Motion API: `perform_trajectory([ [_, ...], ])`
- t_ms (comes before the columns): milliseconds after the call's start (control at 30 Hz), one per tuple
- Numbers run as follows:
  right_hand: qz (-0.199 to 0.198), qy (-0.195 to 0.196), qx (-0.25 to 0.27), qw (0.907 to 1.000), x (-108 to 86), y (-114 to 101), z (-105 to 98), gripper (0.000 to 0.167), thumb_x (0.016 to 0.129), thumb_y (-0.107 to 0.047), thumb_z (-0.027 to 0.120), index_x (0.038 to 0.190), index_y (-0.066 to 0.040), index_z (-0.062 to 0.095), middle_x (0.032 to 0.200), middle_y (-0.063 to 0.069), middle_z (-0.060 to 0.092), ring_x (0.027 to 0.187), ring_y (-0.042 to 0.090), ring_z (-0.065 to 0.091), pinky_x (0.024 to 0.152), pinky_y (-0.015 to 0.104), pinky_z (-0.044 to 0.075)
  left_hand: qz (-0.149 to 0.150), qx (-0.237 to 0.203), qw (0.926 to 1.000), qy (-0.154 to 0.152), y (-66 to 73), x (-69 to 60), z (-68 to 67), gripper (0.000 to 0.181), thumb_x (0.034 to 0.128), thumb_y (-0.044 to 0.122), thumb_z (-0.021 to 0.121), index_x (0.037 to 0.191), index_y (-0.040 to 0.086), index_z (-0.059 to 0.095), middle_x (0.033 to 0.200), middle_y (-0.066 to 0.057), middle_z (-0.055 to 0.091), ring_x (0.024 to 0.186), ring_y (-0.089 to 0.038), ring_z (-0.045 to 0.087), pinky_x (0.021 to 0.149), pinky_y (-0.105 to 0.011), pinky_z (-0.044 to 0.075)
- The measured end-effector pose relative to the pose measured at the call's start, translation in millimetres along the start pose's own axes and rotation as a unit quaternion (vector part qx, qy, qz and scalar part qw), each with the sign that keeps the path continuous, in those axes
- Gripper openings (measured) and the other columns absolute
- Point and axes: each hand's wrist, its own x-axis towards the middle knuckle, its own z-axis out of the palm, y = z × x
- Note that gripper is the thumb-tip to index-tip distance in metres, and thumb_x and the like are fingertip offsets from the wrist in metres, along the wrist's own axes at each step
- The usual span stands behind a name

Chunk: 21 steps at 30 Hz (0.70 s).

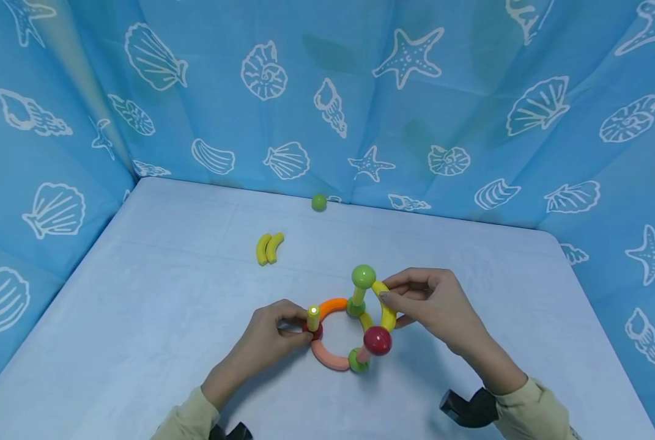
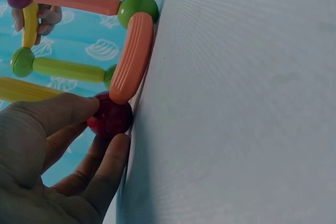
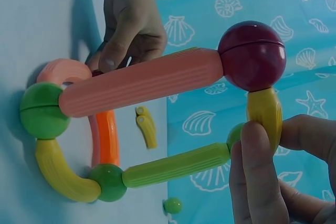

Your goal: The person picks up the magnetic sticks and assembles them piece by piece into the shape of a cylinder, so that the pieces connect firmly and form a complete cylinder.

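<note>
A ring of curved sticks and balls from a building toy lies on the table, with an orange curved stick [image 1: 333, 305] and a pink curved stick [image 1: 329, 357] in it. My left hand [image 1: 274, 333] holds the ring's dark red ball [image 2: 110, 119] between thumb and fingers; a yellow stick [image 1: 313, 319] stands up from that ball. Upright pink [image 3: 142, 82] and light green [image 3: 178, 165] sticks carry a red ball [image 1: 378, 340] and a green ball [image 1: 363, 276]. Between those two top balls, my right hand [image 1: 437, 305] pinches a yellow curved stick [image 1: 388, 311].
Two yellow curved sticks [image 1: 270, 249] lie side by side beyond the ring. A loose green ball [image 1: 318, 203] sits at the table's back edge, against the blue shell-print curtain [image 1: 327, 122]. Dark wrist cameras [image 1: 470, 408] are strapped near the sleeves.
</note>
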Motion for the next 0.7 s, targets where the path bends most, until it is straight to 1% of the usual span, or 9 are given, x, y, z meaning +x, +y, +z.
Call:
perform_trajectory([
  [167, 0.013, -0.006, 0.009, 0.9999, -0.6, 0.5, -0.8, 0.031, 0.089, -0.015, 0.077, 0.111, 0.005, 0.067, 0.096, 0.018, 0.072, 0.077, 0.030, 0.071, 0.066, 0.042, 0.060, -0.001, 0.004, 1.0000, -0.002, 1.2, 0.3, -0.4, 0.026, 0.0823, 0.007, 0.082, 0.104, 0.019, 0.075, 0.101, 0.009, 0.067, 0.095, -0.012, 0.065, 0.075, -0.022, 0.056],
  [300, 0.021, -0.008, 0.013, 0.9997, -0.6, 1.1, -1.2, 0.032, 0.089, -0.016, 0.077, 0.111, 0.005, 0.067, 0.097, 0.018, 0.072, 0.078, 0.030, 0.071, 0.066, 0.043, 0.060, -0.003, 0.008, 0.9999, -0.010, 2.0, 1.3, -0.1, 0.026, 0.0828, 0.006, 0.081, 0.104, 0.020, 0.076, 0.101, 0.009, 0.067, 0.096, -0.011, 0.065, 0.076, -0.022, 0.056],
  [467, 0.019, -0.013, 0.015, 0.9996, -0.7, 1.9, -1.5, 0.032, 0.089, -0.015, 0.076, 0.111, 0.006, 0.067, 0.097, 0.017, 0.072, 0.078, 0.030, 0.071, 0.066, 0.043, 0.060, -0.008, 0.016, 0.9996, -0.023, 2.4, 2.8, 0.2, 0.027, 0.0838, 0.006, 0.080, 0.107, 0.019, 0.076, 0.102, 0.009, 0.066, 0.098, -0.013, 0.064, 0.076, -0.023, 0.056],
  [600, 0.018, -0.013, 0.015, 0.9996, -0.3, 2.6, -1.4, 0.031, 0.090, -0.015, 0.076, 0.111, 0.006, 0.067, 0.097, 0.017, 0.072, 0.078, 0.030, 0.070, 0.067, 0.043, 0.060, -0.012, 0.020, 0.9995, -0.024, 3.1, 3.2, -0.1, 0.027, 0.0838, 0.006, 0.080, 0.108, 0.019, 0.076, 0.102, 0.009, 0.066, 0.097, -0.013, 0.064, 0.076, -0.022, 0.056],
  [700, 0.021, -0.011, 0.015, 0.9996, -0.5, 3.0, -0.9, 0.032, 0.090, -0.015, 0.076, 0.112, 0.006, 0.067, 0.099, 0.020, 0.071, 0.078, 0.030, 0.070, 0.066, 0.043, 0.060, -0.010, 0.018, 0.9995, -0.023, 3.5, 2.5, -0.1, 0.027, 0.0837, 0.006, 0.080, 0.108, 0.019, 0.076, 0.102, 0.009, 0.065, 0.097, -0.013, 0.064, 0.075, -0.022, 0.056],
])
